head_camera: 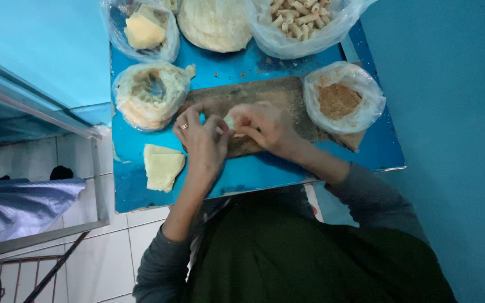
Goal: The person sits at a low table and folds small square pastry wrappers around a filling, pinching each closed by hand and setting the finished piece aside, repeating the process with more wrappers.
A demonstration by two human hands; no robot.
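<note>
**On the board, a small pale piece held between both hands**

At the middle of the blue table (141,191), over a worn wooden board (276,98), the person's two hands meet around a small pale piece of dough (229,122). The left hand (202,140), with a ring on one finger, closes on it from the left; the right hand (262,126) pinches it from the right, fingers curled over the top. The piece lies exactly between the two, touching both, so neither hand is nearer. Its long axis cannot be told, since the fingers hide most of it.

Just left of the left hand lies a folded pale sheet (163,166), flat on the table. Beyond the hands stands a bag of stacked wrappers (150,95), and to the right, near the right hand's wrist, an open bag of brown crumbs (341,98). Bags of yellow blocks (144,31) and short tubes (298,17) sit at the far edge.
</note>
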